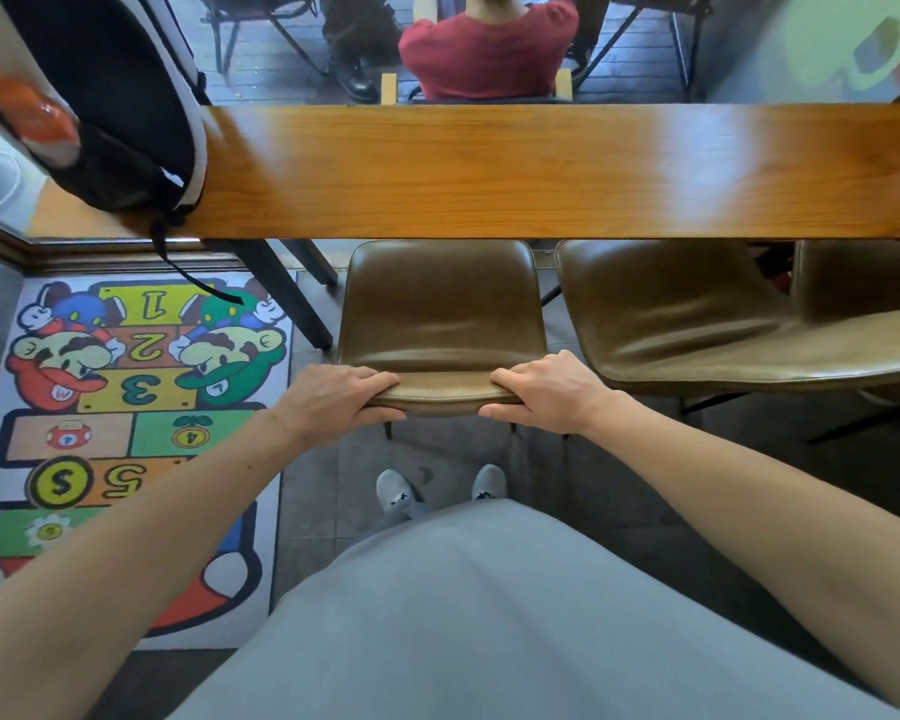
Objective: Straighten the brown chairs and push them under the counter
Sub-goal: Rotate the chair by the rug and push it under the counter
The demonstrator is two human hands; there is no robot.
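closest in, a grey garment (489,615) fills the bottom of the view, with two grey shoes (396,493) on dark floor tiles (333,485) just past it. both bare forearms reach forward to the first brown chair (440,314). the left hand (333,402) grips the left end of the backrest's top edge, fingers curled over the front and thumb behind; the right hand (546,394) holds the right end the same way. the chair is upholstered in smooth, glossy olive-brown leather with rounded corners, a stitched seam along the backrest rim and thin dark legs. it sits square to the counter, the far edge of its seat hidden beneath the counter's near edge. just beside it on the right, a second brown chair (687,314) of the same make stands turned at an angle, its backrest swung out to the right. a cartoon hopscotch rug (126,407) lies on the left. the wooden counter (541,168) runs across the view, with a black backpack (105,111) on its left end. beyond it, a person in a red shirt (489,49) sits facing away.
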